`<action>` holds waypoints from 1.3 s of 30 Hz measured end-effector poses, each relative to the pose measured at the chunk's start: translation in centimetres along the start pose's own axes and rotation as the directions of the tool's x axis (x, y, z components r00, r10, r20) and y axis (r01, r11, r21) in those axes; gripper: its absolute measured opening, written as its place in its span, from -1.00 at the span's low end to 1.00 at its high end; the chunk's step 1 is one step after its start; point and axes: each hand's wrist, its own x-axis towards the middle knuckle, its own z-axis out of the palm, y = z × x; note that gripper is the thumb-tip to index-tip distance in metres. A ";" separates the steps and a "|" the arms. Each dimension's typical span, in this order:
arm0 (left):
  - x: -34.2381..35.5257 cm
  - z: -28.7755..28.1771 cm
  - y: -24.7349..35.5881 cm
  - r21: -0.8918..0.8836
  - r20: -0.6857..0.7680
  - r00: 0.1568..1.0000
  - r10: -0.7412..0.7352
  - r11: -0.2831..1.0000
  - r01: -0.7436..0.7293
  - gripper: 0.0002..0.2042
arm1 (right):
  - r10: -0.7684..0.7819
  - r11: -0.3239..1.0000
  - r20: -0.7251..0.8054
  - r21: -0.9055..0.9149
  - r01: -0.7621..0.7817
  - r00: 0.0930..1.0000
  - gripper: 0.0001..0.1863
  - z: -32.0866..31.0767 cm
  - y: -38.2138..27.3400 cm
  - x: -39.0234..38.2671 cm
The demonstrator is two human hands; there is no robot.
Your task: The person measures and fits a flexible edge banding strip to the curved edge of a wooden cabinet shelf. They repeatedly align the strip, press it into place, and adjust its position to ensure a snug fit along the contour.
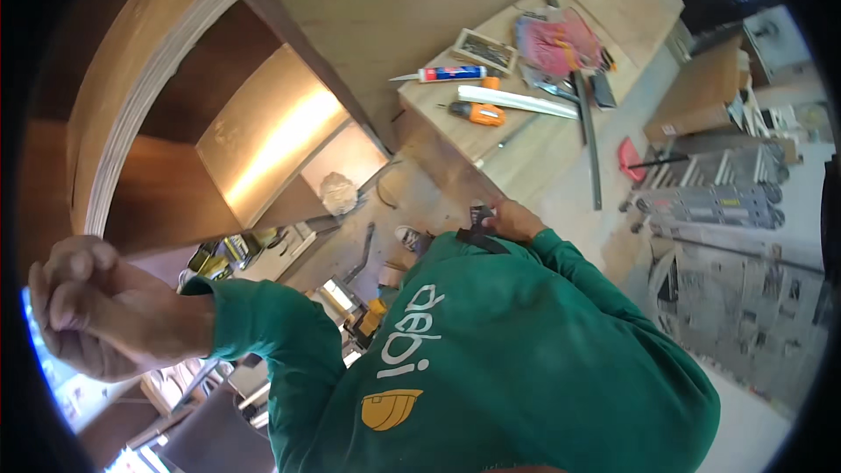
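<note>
My left hand [105, 307] is raised at the left, just below the pale layered edge [158, 79] of a wooden cabinet [263, 136]. Its fingers are curled toward the thumb; whether anything small is between them I cannot make out. My right hand [519, 221] is down at my waist, its fingers round a dark object [482, 217] beside a black strap, partly hidden by my green shirt.
A wooden bench [635, 13] holds an orange drill [486, 116], a sealant tube [451, 74], a pink bag [561, 44] and metal strips. At right lie a cardboard box [692, 96], red dustpan [629, 158] and folded aluminium ladder [710, 206]. Tools lie on the floor below the cabinet.
</note>
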 end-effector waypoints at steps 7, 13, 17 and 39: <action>-11.4 10.9 -0.4 0.107 0.286 0.723 -0.629 0.771 0.628 -0.74 | 0.341 0.933 -0.078 0.148 -0.327 0.937 -0.41 2.0 9.5 -3.7; -23.4 13.4 1.9 0.629 0.687 0.106 -0.719 0.661 0.409 -0.47 | 0.324 0.942 -0.195 0.151 -0.298 0.926 -0.46 0.2 17.5 -1.0; -31.6 11.3 4.6 0.770 0.633 -0.236 -0.738 0.570 0.286 -0.42 | 0.213 0.970 -0.344 0.184 -0.156 0.915 -0.51 -3.5 19.9 5.5; -35.7 15.4 17.9 0.911 0.164 -0.189 -0.968 0.074 0.406 -0.47 | -0.168 0.978 -0.297 -0.166 0.123 0.940 -0.75 -11.3 27.1 30.2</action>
